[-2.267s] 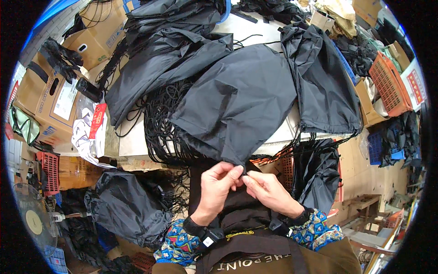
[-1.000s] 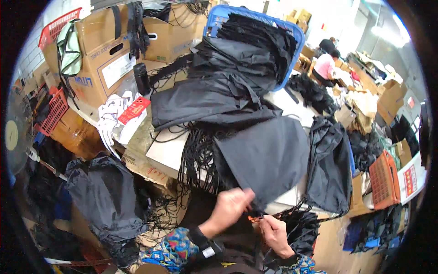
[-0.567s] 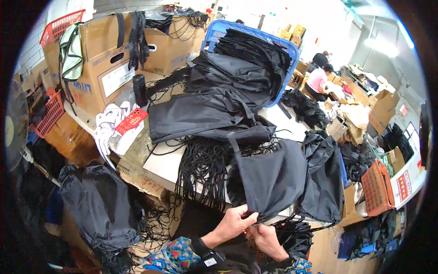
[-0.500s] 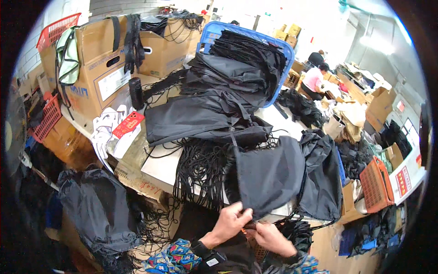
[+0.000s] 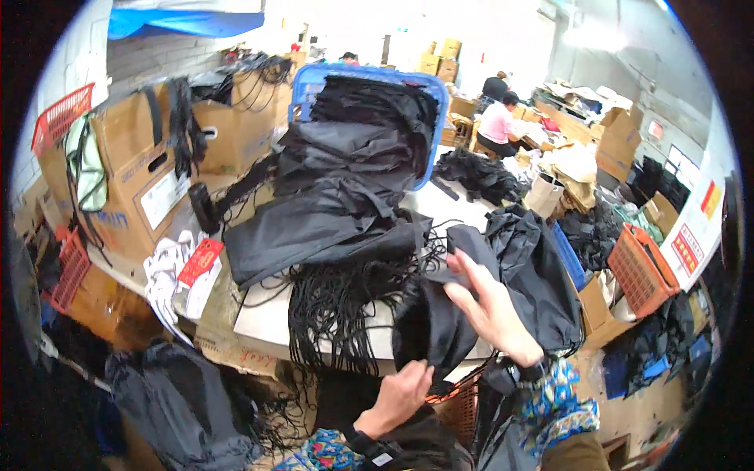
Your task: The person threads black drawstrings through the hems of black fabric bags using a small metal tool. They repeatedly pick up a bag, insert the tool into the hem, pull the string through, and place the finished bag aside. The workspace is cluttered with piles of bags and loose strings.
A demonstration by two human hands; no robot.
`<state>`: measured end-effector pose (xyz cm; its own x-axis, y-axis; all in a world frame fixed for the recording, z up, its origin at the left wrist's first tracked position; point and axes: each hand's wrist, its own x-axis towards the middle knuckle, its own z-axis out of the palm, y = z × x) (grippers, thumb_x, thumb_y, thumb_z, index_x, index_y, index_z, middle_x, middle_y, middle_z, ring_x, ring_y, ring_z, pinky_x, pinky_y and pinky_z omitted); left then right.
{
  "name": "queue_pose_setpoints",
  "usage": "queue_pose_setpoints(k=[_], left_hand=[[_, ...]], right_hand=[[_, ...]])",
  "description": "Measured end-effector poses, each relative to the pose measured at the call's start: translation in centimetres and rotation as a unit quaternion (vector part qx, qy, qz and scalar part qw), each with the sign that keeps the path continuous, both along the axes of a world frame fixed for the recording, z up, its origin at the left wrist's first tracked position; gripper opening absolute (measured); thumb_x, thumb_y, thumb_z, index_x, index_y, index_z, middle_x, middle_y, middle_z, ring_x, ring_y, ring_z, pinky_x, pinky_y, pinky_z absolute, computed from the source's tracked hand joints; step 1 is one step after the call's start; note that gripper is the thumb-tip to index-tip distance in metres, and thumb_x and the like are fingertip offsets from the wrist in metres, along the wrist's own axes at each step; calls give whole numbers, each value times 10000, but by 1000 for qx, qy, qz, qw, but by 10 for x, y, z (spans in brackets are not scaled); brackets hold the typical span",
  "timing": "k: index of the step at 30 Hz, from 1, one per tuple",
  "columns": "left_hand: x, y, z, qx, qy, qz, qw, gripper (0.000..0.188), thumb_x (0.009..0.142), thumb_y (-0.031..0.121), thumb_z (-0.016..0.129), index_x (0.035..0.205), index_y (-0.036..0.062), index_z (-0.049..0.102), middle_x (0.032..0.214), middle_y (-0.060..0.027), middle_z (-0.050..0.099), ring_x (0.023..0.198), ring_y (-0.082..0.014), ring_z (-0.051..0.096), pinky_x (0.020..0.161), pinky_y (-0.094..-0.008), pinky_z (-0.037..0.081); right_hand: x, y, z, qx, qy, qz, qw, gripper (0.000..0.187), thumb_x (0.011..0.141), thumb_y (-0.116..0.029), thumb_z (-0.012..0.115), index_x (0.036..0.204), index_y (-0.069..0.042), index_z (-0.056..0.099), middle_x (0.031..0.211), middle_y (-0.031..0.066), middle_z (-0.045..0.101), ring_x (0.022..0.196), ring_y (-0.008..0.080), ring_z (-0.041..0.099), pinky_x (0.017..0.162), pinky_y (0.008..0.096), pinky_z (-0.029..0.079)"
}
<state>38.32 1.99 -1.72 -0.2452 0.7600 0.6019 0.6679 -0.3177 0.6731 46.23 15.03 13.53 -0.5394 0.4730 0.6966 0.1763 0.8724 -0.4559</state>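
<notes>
A black fabric bag [image 5: 428,322] lies at the near edge of the table, its dark inner side partly showing. My left hand [image 5: 399,399] is closed in a pinch on the bag's near edge. My right hand [image 5: 495,318] is raised over the bag's right part, fingers stretched and apart, holding nothing. Just left of the bag, a bunch of black cords [image 5: 330,314] hangs over the table edge. Folded black bags [image 5: 322,235] lie beyond the cords. More crumpled black fabric [image 5: 534,282] sits right of my right hand.
A blue basket [image 5: 442,129] full of black bags stands at the back. Cardboard boxes [image 5: 129,173], a black roll [image 5: 204,208], white straps [image 5: 161,271] and a red packet [image 5: 201,263] are left. An orange basket [image 5: 644,263] stands right. A person in pink [image 5: 497,124] sits farther off.
My right hand has let go of the near edge and moved up over the bag, opening. The upright bag panel has dropped and folded down. My left hand still pinches the edge, and the view has shifted.
</notes>
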Motion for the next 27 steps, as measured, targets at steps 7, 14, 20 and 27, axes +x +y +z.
queue_pose_setpoints(k=[7,14,20,27], left_hand=[[-19,-4,-6,-65,-9,135,989,146,900,166,544,817,46,535,654,-199,567,562,-378,578,471,-444,460],[-75,-12,-17,-109,-160,217,957,166,907,137,485,948,-7,555,754,-288,562,700,-453,570,574,-465,426],[-48,-5,62,20,119,307,944,631,739,243,733,1220,-51,448,1294,-231,401,1164,-364,425,860,-419,424],[-84,107,77,21,-43,166,985,323,934,284,532,846,-25,566,747,-230,602,710,-376,599,625,-427,454]], right_hand=[[3,-2,79,-208,95,149,962,250,943,-141,514,783,-2,645,789,65,630,798,162,587,760,286,456],[123,42,170,169,497,-42,850,275,988,-201,470,1134,11,569,877,33,585,619,77,488,580,208,418],[162,21,99,96,324,-176,925,311,1003,-190,430,1233,-2,521,778,5,561,491,1,335,425,154,234],[223,29,58,136,177,-250,942,329,997,-137,421,1273,16,510,880,35,617,555,18,416,492,159,300]])
